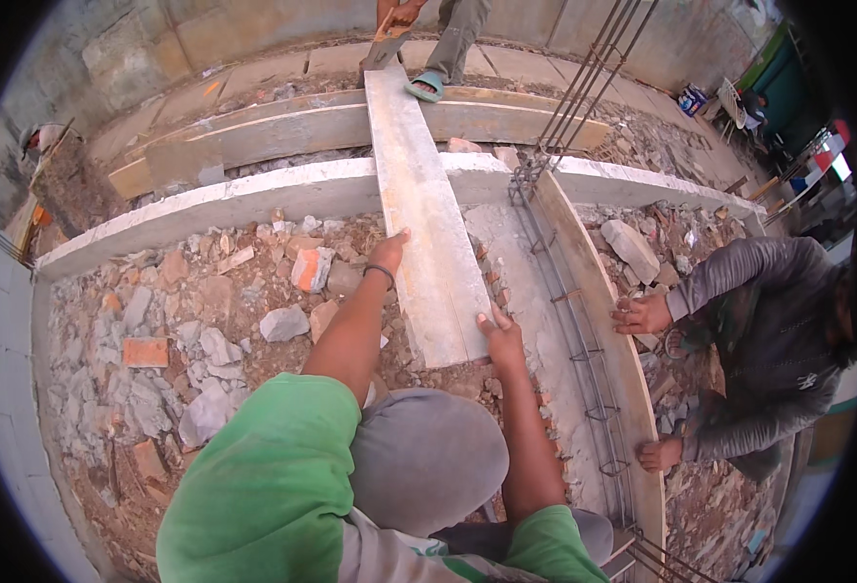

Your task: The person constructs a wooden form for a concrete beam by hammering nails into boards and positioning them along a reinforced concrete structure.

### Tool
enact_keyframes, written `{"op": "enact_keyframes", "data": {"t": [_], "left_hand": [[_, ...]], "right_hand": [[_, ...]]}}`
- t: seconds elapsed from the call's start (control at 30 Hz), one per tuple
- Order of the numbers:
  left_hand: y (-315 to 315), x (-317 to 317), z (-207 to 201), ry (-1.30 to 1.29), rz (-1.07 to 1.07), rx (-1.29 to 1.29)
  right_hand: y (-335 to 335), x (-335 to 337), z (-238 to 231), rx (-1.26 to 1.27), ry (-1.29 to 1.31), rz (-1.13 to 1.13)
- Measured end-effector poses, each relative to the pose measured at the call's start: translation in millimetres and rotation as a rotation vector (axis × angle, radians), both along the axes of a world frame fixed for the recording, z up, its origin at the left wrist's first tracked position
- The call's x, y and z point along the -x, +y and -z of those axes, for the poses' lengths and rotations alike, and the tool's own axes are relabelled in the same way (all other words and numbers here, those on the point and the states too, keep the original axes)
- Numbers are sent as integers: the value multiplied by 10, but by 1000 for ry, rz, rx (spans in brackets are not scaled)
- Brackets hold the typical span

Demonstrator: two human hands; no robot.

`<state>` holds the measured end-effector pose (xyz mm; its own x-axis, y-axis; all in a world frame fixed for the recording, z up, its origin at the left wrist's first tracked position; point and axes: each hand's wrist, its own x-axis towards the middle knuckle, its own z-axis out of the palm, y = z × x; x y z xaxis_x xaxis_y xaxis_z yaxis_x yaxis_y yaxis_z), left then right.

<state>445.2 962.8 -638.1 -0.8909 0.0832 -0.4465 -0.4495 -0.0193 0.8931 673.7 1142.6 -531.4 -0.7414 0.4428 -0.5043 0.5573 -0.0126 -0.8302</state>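
A long, pale, stained wooden board [430, 209] stretches away from me, lying across a low concrete beam. My left hand [387, 255] grips its left edge partway along. At the near right corner my right hand [501, 340] clasps the other edge, thumb on top. By the board's far end, another person's hand [404, 14] holds a handsaw [385, 47] with an orange handle. That person's foot, in a green sandal [426, 85], rests at the board's far right edge.
On the right, a person in a dark long-sleeved top [773, 340] holds an upright plank [598, 321] beside a rebar cage [584, 360]. Rebar rods [594, 73] rise behind. Broken bricks and rubble [185, 340] cover the left ground, bounded by the concrete beam [224, 197].
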Motion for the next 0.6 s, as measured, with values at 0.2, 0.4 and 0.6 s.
{"op": "enact_keyframes", "data": {"t": [0.2, 0.4, 0.6], "left_hand": [[-58, 84, 51, -5, 24, -164], [-96, 35, 202, -12, -1, -21], [-70, 55, 139, -31, -15, -88]], "right_hand": [[-7, 44, 77, -93, 68, -14], [-51, 11, -17, 50, 32, 10], [-109, -15, 114, -12, 29, 2]]}}
